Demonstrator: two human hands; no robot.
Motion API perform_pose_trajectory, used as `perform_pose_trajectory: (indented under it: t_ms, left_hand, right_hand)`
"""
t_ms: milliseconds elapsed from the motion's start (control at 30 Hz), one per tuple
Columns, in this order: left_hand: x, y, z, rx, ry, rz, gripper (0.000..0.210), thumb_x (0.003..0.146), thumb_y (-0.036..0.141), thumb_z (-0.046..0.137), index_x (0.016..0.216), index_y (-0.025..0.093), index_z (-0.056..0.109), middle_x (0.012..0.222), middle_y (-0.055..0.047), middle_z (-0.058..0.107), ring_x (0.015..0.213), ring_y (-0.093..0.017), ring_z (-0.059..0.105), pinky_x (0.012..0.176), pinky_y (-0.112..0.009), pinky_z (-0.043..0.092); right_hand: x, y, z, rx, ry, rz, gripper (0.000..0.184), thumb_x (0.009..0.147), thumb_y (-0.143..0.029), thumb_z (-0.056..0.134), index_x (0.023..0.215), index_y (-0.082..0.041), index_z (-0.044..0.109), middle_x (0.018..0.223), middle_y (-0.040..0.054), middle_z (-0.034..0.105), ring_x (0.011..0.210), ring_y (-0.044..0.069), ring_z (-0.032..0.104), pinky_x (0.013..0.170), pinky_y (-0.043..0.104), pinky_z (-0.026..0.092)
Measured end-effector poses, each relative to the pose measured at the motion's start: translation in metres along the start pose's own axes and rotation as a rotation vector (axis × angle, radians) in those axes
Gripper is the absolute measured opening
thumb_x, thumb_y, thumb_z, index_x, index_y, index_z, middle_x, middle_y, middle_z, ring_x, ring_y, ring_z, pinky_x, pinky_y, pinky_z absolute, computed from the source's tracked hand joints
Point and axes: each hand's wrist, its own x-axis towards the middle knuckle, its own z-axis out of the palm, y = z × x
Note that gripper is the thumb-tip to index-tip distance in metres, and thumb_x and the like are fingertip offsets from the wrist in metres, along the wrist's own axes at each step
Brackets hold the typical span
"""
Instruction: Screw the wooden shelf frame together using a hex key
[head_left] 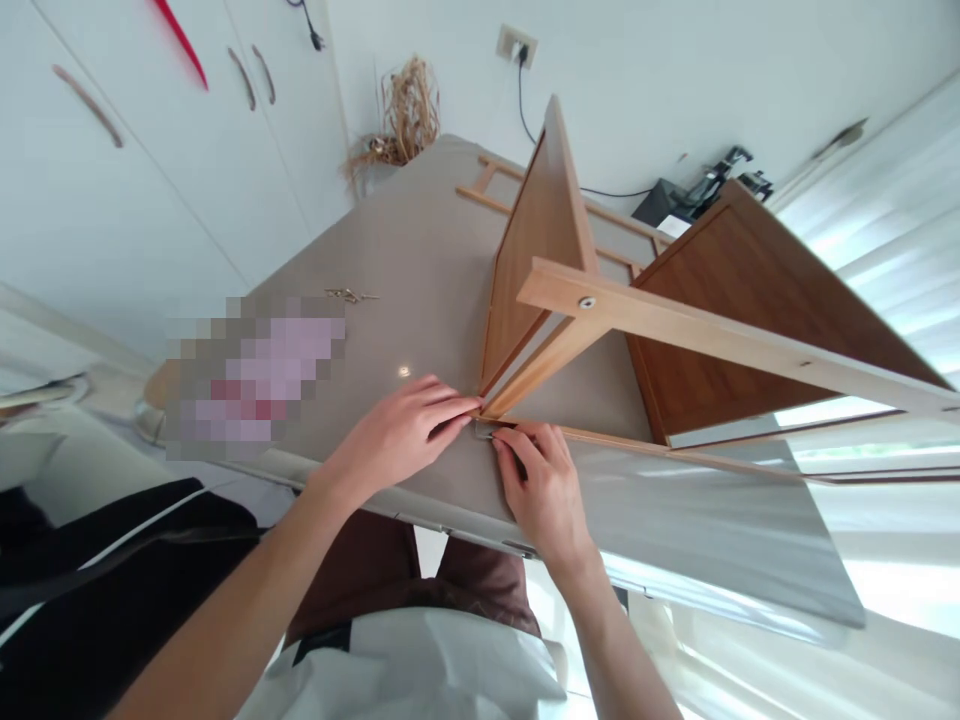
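A wooden shelf frame (645,325) stands on the table, with two brown panels, the nearer panel (529,225) and the darker panel (772,320), between its rails. My left hand (405,432) pinches the frame's lower left corner, thumb and fingers close together. Just right of it, my right hand (544,490) is closed, its thumb and forefinger gripping a thin, bent metal hex key (484,433) at the same corner. The hex key's tip and any screw it meets are too small to make out. A round metal fastener (587,302) shows in the upper rail.
Several small screws (349,295) lie on the grey table (420,260) beside a blurred-out package (277,370). Behind the panels rests a slatted wooden piece (487,185). Dried plant stalks (412,110) and a black device (664,205) are at the back; a curtain (900,230) hangs right.
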Motion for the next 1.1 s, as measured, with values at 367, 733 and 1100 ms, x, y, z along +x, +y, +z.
perform_pose_trajectory:
  t_ms: [367, 733, 1100]
  left_hand:
    - [0.006, 0.000, 0.001, 0.067, -0.036, -0.096, 0.015, 0.094, 0.034, 0.064, 0.101, 0.022, 0.067, 0.097, -0.004, 0.071, 0.094, -0.024, 0.063, 0.086, -0.042, 0.051]
    - [0.015, -0.003, 0.000, 0.227, 0.004, -0.042, 0.021, 0.098, 0.040, 0.058, 0.093, 0.023, 0.068, 0.093, -0.003, 0.072, 0.087, -0.022, 0.065, 0.079, -0.038, 0.047]
    - [0.001, -0.027, 0.011, 0.313, 0.045, -0.188, 0.036, 0.099, 0.054, 0.049, 0.102, 0.023, 0.069, 0.105, -0.007, 0.072, 0.096, -0.025, 0.064, 0.085, -0.038, 0.046]
  right_hand:
    - [-0.004, -0.002, -0.004, 0.115, 0.056, 0.036, 0.019, 0.096, -0.007, 0.049, 0.103, -0.022, 0.059, 0.095, 0.0049, 0.064, 0.089, 0.018, 0.063, 0.085, 0.034, 0.055]
    - [-0.035, 0.023, -0.025, 0.176, 0.513, 0.123, 0.020, 0.097, -0.011, 0.044, 0.112, -0.023, 0.051, 0.099, 0.0071, 0.064, 0.091, 0.019, 0.066, 0.078, 0.036, 0.056]
    - [-0.105, 0.144, -0.099, 0.084, 0.481, 0.519, 0.025, 0.102, -0.038, 0.040, 0.112, -0.020, 0.055, 0.133, 0.0153, 0.064, 0.112, 0.023, 0.065, 0.094, 0.042, 0.052]
